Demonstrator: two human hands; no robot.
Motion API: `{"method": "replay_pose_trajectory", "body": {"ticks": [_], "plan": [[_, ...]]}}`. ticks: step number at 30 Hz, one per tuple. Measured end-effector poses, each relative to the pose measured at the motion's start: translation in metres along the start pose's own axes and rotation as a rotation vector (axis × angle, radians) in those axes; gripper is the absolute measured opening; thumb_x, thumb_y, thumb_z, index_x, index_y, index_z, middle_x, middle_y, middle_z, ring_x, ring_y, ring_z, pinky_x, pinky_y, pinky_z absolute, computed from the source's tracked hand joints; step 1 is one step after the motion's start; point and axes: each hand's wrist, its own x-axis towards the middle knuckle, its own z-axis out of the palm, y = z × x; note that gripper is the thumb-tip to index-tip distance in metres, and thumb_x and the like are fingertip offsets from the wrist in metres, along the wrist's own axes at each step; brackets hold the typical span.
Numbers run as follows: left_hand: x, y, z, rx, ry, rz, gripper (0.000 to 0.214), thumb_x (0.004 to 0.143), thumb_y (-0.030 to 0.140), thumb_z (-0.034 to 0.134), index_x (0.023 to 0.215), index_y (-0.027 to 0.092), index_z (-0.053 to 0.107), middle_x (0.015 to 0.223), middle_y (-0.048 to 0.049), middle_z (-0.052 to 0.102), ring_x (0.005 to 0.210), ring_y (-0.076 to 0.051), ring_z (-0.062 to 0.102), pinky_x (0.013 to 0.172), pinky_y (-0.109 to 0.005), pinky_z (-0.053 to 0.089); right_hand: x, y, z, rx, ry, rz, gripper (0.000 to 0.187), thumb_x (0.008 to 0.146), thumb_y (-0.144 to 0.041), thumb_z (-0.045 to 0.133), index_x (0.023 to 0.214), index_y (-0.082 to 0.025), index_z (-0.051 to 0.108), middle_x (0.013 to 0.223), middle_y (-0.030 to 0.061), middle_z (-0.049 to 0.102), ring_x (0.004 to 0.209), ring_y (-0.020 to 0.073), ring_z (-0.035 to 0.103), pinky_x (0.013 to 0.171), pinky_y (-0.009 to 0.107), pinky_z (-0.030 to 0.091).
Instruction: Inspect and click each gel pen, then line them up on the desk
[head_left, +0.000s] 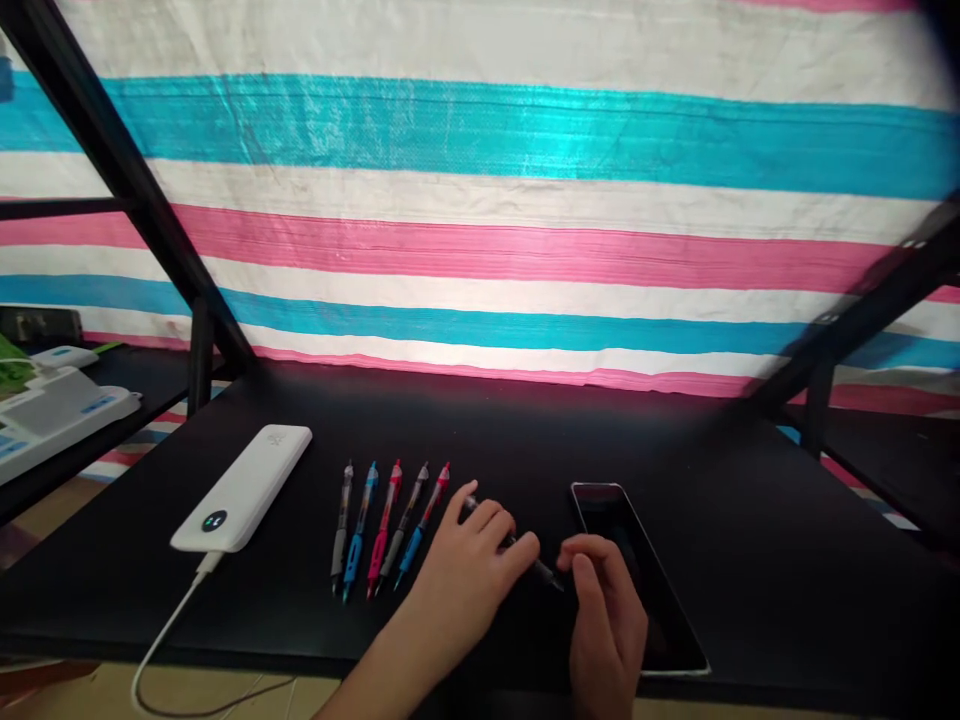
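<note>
My left hand is over a dark pen, fingers closed around its barrel. The pen slants on the black tabletop, its tip pointing to the lower right; much of it is hidden under the fingers. Just beyond that tip is my right hand, its fingers curled together; whether anything is in them cannot be seen. To the left of my left hand lie several pens side by side: a grey pen, a blue pen, a pink pen, another grey pen and a blue pen with a red top.
A dark-screened phone or tablet lies beside and partly behind my right hand. At left a white power bank has a white cable running off the table's front edge. Black frame bars and a striped sheet stand behind.
</note>
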Motion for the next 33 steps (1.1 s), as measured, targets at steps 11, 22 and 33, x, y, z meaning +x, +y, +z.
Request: {"method": "replay_pose_trajectory", "body": {"ticks": [11,22,33], "plan": [[-0.011,-0.009,-0.033,0.107,0.169,0.051,0.027,0.102,0.007,0.045,0.100,0.017,0.070,0.074,-0.0025,0.065,0.071,-0.022,0.055,0.079,-0.040,0.034,0.007,-0.011,0.008,-0.135,-0.384,-0.201,0.036,0.107,-0.027,0.049,0.074,-0.021,0.061,0.063,-0.0039,0.053,0.054,0.0114,0.053,0.054,0.021,0.042],[-0.010,-0.010,-0.035,0.009,-0.073,-0.034,0.026,0.082,-0.002,0.047,0.080,0.019,0.063,0.070,-0.0010,0.066,0.063,-0.022,0.060,0.062,-0.038,0.032,0.006,-0.007,0.006,-0.158,-0.357,-0.318,0.021,0.102,-0.017,0.056,0.085,-0.022,0.069,0.063,-0.0040,0.055,0.047,0.0103,0.048,0.046,0.021,0.038],[-0.009,-0.017,-0.046,-0.128,-0.229,-0.098,0.024,0.091,0.003,0.049,0.082,0.017,0.065,0.071,-0.0032,0.070,0.064,-0.024,0.068,0.060,-0.038,0.045,0.005,-0.003,0.006,-0.163,-0.365,-0.363,0.018,0.099,-0.012,0.062,0.102,-0.024,0.074,0.077,-0.0007,0.065,0.056,0.0118,0.058,0.054,0.022,0.048]]}}
